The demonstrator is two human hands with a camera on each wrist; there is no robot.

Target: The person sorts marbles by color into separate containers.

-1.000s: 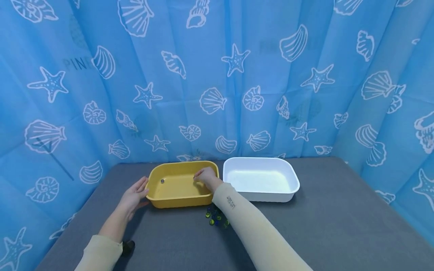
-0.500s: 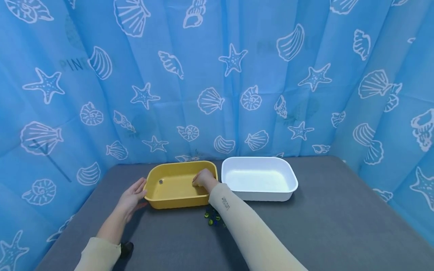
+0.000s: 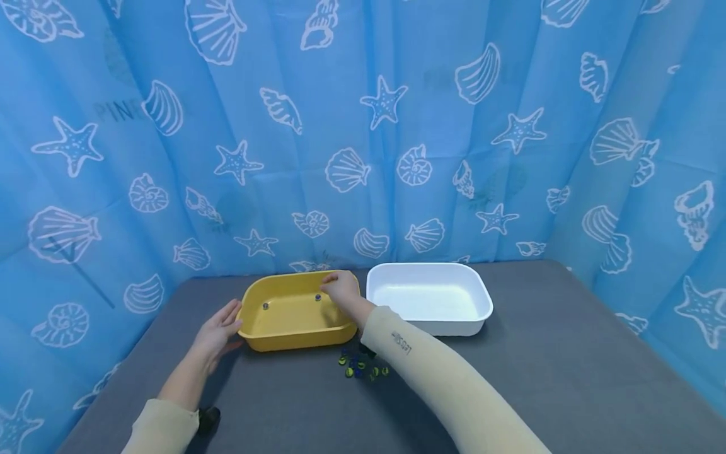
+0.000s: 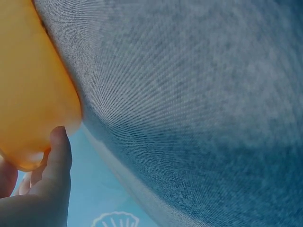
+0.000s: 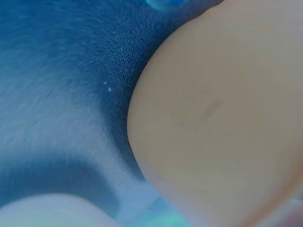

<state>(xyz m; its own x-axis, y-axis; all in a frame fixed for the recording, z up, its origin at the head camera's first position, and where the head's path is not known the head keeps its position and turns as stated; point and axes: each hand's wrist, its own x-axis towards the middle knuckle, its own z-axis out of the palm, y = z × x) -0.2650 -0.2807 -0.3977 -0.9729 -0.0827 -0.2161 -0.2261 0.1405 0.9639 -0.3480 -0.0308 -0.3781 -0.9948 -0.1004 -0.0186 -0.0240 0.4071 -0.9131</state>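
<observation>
In the head view a yellow tray (image 3: 292, 340) stands on the grey table. My left hand (image 3: 217, 331) grips its left end; in the left wrist view a finger (image 4: 59, 151) lies against the outer corner. My right hand (image 3: 343, 291) is over the tray's right part, fingers bent loosely downward. A small dark marble (image 3: 317, 297) lies on the tray floor just below those fingertips, apart from them. Another marble (image 3: 265, 306) sits near the tray's left end. Several green and blue marbles (image 3: 361, 366) lie in front of the tray, beside the right forearm.
A white tray (image 3: 429, 327) stands right of the yellow one. The grey table (image 3: 539, 353) extends to the right and toward the front. A blue shell-print curtain (image 3: 391, 208) hangs behind and along the sides.
My right hand has risen from the yellow tray's floor, and a second marble now shows beneath it. The left hand keeps its place at the tray's left end.
</observation>
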